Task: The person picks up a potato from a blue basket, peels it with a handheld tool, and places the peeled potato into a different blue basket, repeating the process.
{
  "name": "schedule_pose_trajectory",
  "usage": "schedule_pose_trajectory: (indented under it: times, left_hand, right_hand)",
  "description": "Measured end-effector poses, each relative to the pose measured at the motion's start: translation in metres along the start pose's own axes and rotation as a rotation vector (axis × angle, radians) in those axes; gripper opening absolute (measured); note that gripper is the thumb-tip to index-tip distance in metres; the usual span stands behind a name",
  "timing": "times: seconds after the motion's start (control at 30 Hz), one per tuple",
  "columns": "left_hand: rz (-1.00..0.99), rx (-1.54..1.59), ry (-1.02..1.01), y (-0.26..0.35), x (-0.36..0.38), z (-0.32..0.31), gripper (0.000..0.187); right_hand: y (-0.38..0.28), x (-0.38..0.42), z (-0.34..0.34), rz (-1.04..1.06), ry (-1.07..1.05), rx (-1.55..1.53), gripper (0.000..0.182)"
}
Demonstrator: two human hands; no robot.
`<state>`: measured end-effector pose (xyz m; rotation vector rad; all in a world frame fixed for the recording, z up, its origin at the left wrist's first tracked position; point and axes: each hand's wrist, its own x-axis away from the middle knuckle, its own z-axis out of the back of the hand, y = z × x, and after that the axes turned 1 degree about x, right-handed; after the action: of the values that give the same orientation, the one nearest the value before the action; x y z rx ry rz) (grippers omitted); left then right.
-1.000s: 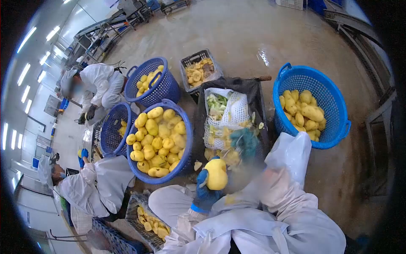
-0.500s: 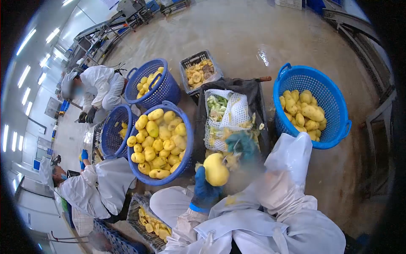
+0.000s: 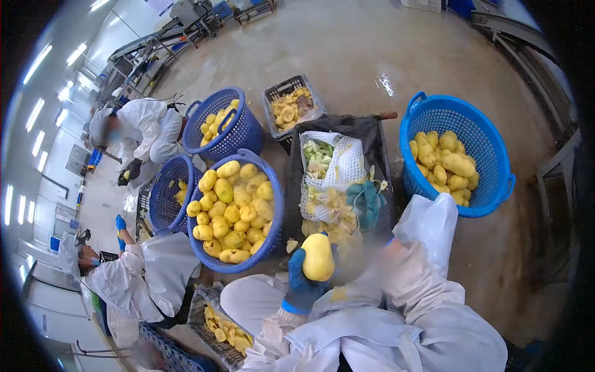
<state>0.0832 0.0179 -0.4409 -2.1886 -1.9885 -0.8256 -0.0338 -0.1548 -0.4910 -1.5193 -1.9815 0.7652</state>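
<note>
We see L hand gripping yellow fruit/veg pc, R hand by scraps (its grip's unclear, can't tell).

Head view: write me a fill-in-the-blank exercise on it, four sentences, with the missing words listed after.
1. The person's left hand grips a yellow fruit in a glove coloured ____.
2. The bright-blue basket stands toward the picture's ____ edge.
3. The perforated mesh beside the green and pale trimmings is coloured ____.
4. Toward the other edge, the purple-blue baskets with yellow fruit in them number ____.

Missing words: blue; right; white; three.
</note>
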Motion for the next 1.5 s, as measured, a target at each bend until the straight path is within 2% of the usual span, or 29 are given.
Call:
schedule_pose_trajectory:
  times: [0.1, 0.13, 0.2, 0.23, 0.27, 0.33, 0.4, 0.47, 0.53, 0.6, 0.67, 0.73, 0.8, 0.9, 0.93, 1.0, 1.07, 1.1, 1.13, 1.2, 1.3, 1.37, 1.43, 1.47, 1.5]
  left_hand:
    - [-0.035, 0.012, 0.113, -0.005, -0.003, -0.018, 0.057]
    - [-0.019, 0.000, 0.099, -0.005, -0.005, -0.014, 0.055]
    - [0.007, -0.022, 0.074, -0.004, -0.007, -0.001, 0.053]
    - [-0.034, -0.007, 0.084, -0.004, -0.005, -0.006, 0.051]
    - [-0.070, 0.006, 0.093, -0.005, -0.004, -0.015, 0.050]
    - [-0.089, 0.029, 0.108, -0.008, -0.006, -0.015, 0.048]
    - [-0.072, 0.027, 0.097, -0.007, -0.019, -0.002, 0.046]
    - [-0.113, 0.101, 0.153, -0.010, -0.016, -0.012, 0.044]
    - [-0.145, 0.148, 0.168, -0.005, -0.017, -0.019, 0.043]
    - [-0.135, 0.192, 0.161, -0.008, -0.018, -0.021, 0.041]
    - [-0.099, 0.171, 0.160, -0.012, -0.024, -0.018, 0.041]
    - [-0.087, 0.117, 0.164, -0.011, -0.019, -0.026, 0.039]
    - [-0.080, 0.163, 0.189, -0.009, -0.016, -0.029, 0.040]
    - [-0.033, 0.190, 0.126, -0.012, -0.020, -0.017, 0.042]
    - [-0.018, 0.182, 0.074, -0.010, -0.026, -0.014, 0.042]
    - [-0.094, 0.190, 0.145, -0.013, -0.016, -0.025, 0.043]
    - [-0.144, 0.185, 0.166, -0.008, -0.016, -0.030, 0.043]
    - [-0.141, 0.185, 0.165, -0.008, -0.017, -0.031, 0.042]
    - [-0.135, 0.189, 0.163, -0.012, -0.016, -0.030, 0.042]
    - [-0.149, 0.102, 0.156, -0.016, -0.024, -0.019, 0.042]
    - [-0.187, 0.043, 0.169, -0.013, -0.017, -0.013, 0.042]
    - [-0.223, 0.014, 0.184, -0.015, -0.013, -0.019, 0.042]
    - [-0.205, 0.049, 0.161, -0.018, -0.016, -0.014, 0.040]
    - [-0.200, 0.058, 0.138, -0.016, -0.019, -0.014, 0.039]
    - [-0.218, 0.066, 0.148, -0.017, -0.017, -0.015, 0.038]
  right_hand:
    - [-0.006, 0.040, -0.030, -0.035, -0.352, 0.074, 0.027]
    - [-0.007, 0.046, -0.037, -0.193, -0.256, 0.187, 0.025]
    - [0.047, -0.003, 0.029, -0.099, -0.214, -0.203, 0.028]
    - [0.029, -0.014, 0.009, -0.051, -0.199, -0.399, 0.030]
    - [0.003, 0.005, 0.003, -0.077, -0.058, -0.045, 0.032]
    - [-0.021, 0.037, -0.029, 0.084, -0.247, 0.272, 0.032]
    - [-0.001, 0.057, -0.044, 0.043, -0.202, 0.205, 0.035]
    - [0.054, 0.002, 0.032, 0.047, -0.098, 0.015, 0.038]
    - [0.011, -0.007, 0.029, -0.020, -0.044, 0.096, 0.037]
    - [-0.004, 0.028, -0.010, 0.073, -0.197, 0.147, 0.033]
    - [-0.013, 0.051, -0.038, 0.001, -0.228, 0.248, 0.032]
    - [0.015, 0.026, -0.005, 0.098, -0.052, 0.132, 0.035]
    - [0.012, 0.003, 0.012, -0.031, 0.068, 0.098, 0.034]
    - [0.002, 0.042, -0.022, 0.120, -0.316, 0.211, 0.033]
    - [0.004, 0.040, -0.022, 0.004, -0.285, 0.145, 0.032]
    - [-0.002, 0.021, -0.003, 0.153, -0.177, 0.379, 0.031]
    - [0.044, -0.001, 0.045, 0.107, -0.260, 0.065, 0.029]
    - [0.049, -0.009, 0.049, 0.076, -0.298, -0.089, 0.028]
    - [0.065, 0.013, 0.047, 0.170, -0.276, 0.179, 0.027]
    - [-0.008, 0.047, -0.028, -0.041, -0.253, 0.252, 0.026]
    - [0.051, -0.016, 0.055, -0.018, -0.112, -0.091, 0.026]
    - [0.042, -0.019, 0.059, 0.085, -0.283, -0.126, 0.025]
    - [0.015, 0.031, -0.004, 0.217, -0.240, 0.457, 0.023]
    - [0.006, 0.038, -0.023, -0.121, -0.160, 0.081, 0.025]
    - [0.013, 0.028, -0.008, -0.058, -0.226, -0.095, 0.026]
